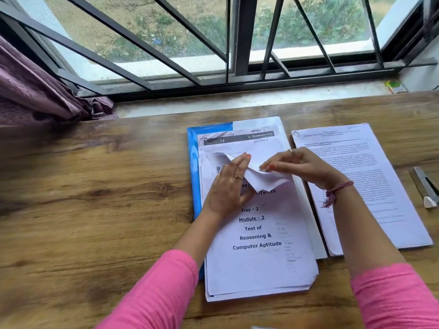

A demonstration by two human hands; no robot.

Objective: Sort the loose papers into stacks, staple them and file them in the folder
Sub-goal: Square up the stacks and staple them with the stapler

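Observation:
A stack of printed papers [259, 264], its top sheet headed "Test of Reasoning & Computer Aptitude", lies on a blue folder [193, 176] on the wooden desk. Above that stack both hands hold a small crumpled white sheet [259, 180]. My left hand [228, 186] grips its left side, fingers pointing away from me. My right hand [301, 166] pinches its right side between thumb and fingertips. A second stack of text pages [370, 176] lies to the right of the folder. A silver stapler [426, 186] sits at the desk's right edge, partly cut off.
The wooden desk [95, 210] stretches bare to the left of the folder. Behind it run a window sill [237, 100] and a barred window. A purple curtain [35, 91] hangs at the far left. A small colourful packet [395, 86] lies on the sill at right.

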